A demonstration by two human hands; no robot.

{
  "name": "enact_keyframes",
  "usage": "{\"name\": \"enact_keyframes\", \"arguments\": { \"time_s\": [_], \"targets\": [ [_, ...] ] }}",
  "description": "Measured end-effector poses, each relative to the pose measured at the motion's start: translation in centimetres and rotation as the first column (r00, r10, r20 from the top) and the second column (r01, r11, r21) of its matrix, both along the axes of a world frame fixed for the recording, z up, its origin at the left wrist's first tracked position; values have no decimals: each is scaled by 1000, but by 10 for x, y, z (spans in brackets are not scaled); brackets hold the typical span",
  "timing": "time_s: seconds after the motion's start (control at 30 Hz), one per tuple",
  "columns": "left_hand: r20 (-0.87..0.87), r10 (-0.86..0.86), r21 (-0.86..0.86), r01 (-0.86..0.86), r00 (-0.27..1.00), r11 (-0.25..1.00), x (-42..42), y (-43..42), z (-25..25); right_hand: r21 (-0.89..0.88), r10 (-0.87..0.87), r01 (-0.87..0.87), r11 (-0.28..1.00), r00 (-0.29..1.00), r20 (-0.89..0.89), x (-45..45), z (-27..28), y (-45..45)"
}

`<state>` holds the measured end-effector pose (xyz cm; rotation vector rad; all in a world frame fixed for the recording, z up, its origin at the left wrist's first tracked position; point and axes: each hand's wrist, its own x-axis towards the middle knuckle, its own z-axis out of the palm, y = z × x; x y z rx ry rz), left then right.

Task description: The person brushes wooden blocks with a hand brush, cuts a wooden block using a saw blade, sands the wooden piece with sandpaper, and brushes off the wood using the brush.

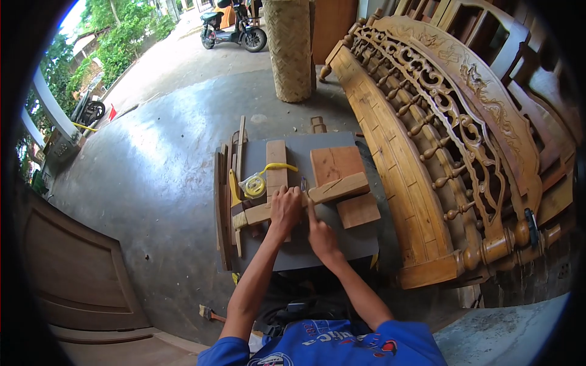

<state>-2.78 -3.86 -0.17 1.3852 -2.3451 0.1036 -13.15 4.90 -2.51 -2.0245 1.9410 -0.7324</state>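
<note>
A long wooden piece (339, 187) lies slantwise across other boards on a grey work table (299, 261). My left hand (286, 208) is closed on the middle of this piece. Just right of it, my right hand (320, 236) has its index finger stretched against the piece; its other fingers look curled, and whatever they hold is too small to name. Under the long piece lies an upright-running board (276, 172). A yellow tape measure (254, 185) sits left of that board, beside a yellow-handled tool (234, 188). Two flat wooden blocks (336, 163) (358, 211) lie at the right.
Narrow wooden strips (223, 213) line the table's left edge. A large carved wooden frame (390, 165) leans at the right. Beyond the table stands a woven-patterned column (289, 55). A brush (210, 314) lies on the floor near a wooden panel (79, 262). A scooter (233, 30) is parked behind.
</note>
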Motion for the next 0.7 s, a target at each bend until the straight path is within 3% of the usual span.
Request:
{"name": "enact_keyframes", "arguments": {
  "time_s": [0.1, 0.23, 0.4, 0.6, 0.7],
  "targets": [
    [4, 33, -5, -33, 999, 999, -3, -1, -1, -48, -33, 35, 998, 998, 44, 3, 5, -28],
    [19, 38, 4, -38, 999, 999, -3, 0, 0, -40, -10, 10, 999, 1000, 6, -4, -5, 47],
    [21, 29, 6, -29, 999, 1000, -2, -1, -1, 188, 0, 13, 982, 998, -71, -25, 13, 131],
    [9, 15, 21, -15, 1000, 1000, -3, 1, 0, -70, 14, -18, 997, 998, -63, -10, -10, 21],
    [-1, 60, 15, -60, 998, 998, -4, -1, -1, -12, -33, 33, 999, 999, 29, 2, 11, -15]
  ]
}}
